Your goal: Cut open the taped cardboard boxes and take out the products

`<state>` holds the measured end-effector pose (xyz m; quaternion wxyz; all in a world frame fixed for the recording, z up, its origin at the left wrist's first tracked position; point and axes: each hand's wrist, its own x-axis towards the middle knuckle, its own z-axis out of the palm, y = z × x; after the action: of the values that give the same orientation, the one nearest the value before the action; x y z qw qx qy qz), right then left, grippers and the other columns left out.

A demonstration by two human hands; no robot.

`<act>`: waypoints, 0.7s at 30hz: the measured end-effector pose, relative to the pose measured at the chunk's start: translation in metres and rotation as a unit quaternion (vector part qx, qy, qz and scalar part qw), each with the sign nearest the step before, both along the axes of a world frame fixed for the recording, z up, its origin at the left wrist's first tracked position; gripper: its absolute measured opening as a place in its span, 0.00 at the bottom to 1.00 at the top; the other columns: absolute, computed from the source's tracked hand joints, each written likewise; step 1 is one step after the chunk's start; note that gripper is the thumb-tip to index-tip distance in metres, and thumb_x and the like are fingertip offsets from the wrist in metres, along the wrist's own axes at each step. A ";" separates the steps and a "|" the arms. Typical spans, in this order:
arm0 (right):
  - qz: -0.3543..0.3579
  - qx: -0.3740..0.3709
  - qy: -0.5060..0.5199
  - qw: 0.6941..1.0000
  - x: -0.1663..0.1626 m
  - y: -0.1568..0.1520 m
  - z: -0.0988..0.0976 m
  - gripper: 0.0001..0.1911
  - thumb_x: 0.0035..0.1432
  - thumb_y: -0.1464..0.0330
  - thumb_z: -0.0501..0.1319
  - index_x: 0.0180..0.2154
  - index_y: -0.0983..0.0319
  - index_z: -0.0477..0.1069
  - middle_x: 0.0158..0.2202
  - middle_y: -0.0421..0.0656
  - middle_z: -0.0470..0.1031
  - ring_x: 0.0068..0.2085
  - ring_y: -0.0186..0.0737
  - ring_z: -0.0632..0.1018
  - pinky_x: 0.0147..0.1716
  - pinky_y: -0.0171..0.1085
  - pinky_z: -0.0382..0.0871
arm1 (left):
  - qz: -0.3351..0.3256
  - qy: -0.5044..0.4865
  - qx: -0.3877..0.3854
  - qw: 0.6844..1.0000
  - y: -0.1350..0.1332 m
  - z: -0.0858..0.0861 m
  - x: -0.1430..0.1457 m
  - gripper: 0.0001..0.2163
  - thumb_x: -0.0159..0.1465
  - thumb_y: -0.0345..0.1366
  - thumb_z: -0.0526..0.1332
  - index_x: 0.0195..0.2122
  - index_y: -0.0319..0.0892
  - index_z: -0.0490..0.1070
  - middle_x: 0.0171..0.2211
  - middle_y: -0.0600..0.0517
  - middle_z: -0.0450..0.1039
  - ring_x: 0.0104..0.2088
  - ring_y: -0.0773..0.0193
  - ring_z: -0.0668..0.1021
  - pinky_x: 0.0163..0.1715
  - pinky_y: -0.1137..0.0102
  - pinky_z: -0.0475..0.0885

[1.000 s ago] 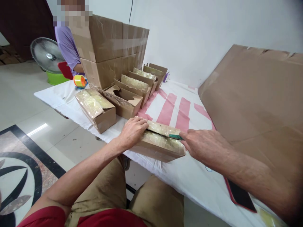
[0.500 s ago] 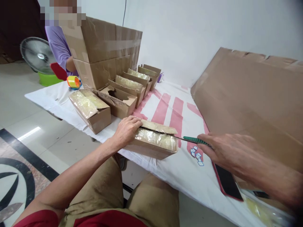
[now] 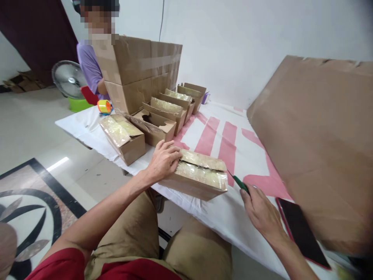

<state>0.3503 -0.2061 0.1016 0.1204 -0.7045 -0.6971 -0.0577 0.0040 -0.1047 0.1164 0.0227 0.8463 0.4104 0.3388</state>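
Observation:
A small cardboard box (image 3: 194, 179) lies at the table's near edge, its top wrapped in clear plastic and slit lengthwise. My left hand (image 3: 163, 159) presses flat on the box's left end with its fingers spread. To the right of the box, my right hand (image 3: 260, 210) is closed round a green-handled knife (image 3: 239, 182). The blade points toward the box's right end and stays a little apart from it.
Several more small boxes (image 3: 124, 134) line the table (image 3: 212, 136) toward a stack of big cartons (image 3: 140, 74). A tape dispenser (image 3: 105, 106) and a person in purple (image 3: 91, 66) are at the far end. A large cardboard sheet (image 3: 317, 132) leans at the right beside a phone (image 3: 301, 231).
My right hand drew the knife out of the box's slit to the right, then came down near the table edge. My left hand stayed on the box.

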 end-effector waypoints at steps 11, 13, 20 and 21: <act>0.023 0.078 -0.110 0.991 0.002 0.025 -0.104 0.27 0.74 0.57 0.46 0.56 0.66 0.75 0.61 0.59 0.77 0.56 0.64 0.80 0.49 0.55 0.74 | 0.181 0.048 0.116 0.975 0.003 -0.011 -0.083 0.14 0.68 0.33 0.61 0.53 0.45 0.79 0.65 0.40 0.73 0.70 0.42 0.69 0.70 0.42 0.62; 0.028 0.100 -0.106 0.989 -0.002 0.021 -0.111 0.27 0.75 0.57 0.45 0.56 0.66 0.74 0.61 0.59 0.77 0.57 0.63 0.80 0.50 0.55 0.74 | 0.228 0.082 0.096 0.965 0.015 -0.014 -0.103 0.16 0.67 0.32 0.62 0.55 0.45 0.77 0.66 0.39 0.71 0.70 0.40 0.68 0.70 0.40 0.60; 0.050 0.156 -0.114 0.980 -0.015 0.016 -0.113 0.24 0.75 0.60 0.45 0.52 0.68 0.73 0.56 0.63 0.80 0.57 0.65 0.80 0.51 0.57 0.74 | 0.302 0.162 0.064 0.937 0.031 -0.016 -0.141 0.20 0.68 0.29 0.56 0.59 0.45 0.75 0.55 0.38 0.77 0.58 0.43 0.76 0.60 0.48 0.68; 0.056 0.161 -0.115 0.979 -0.015 0.016 -0.113 0.24 0.75 0.60 0.46 0.52 0.68 0.73 0.56 0.63 0.80 0.57 0.65 0.80 0.51 0.57 0.74 | 0.307 0.166 0.060 0.935 0.034 -0.015 -0.148 0.19 0.69 0.28 0.55 0.59 0.45 0.75 0.54 0.39 0.78 0.56 0.43 0.77 0.58 0.49 0.69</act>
<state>0.3358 -0.1904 -0.0109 0.1541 -0.6244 -0.7262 -0.2427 -0.1441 -0.0711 0.1013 -0.2014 0.7231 0.6272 0.2077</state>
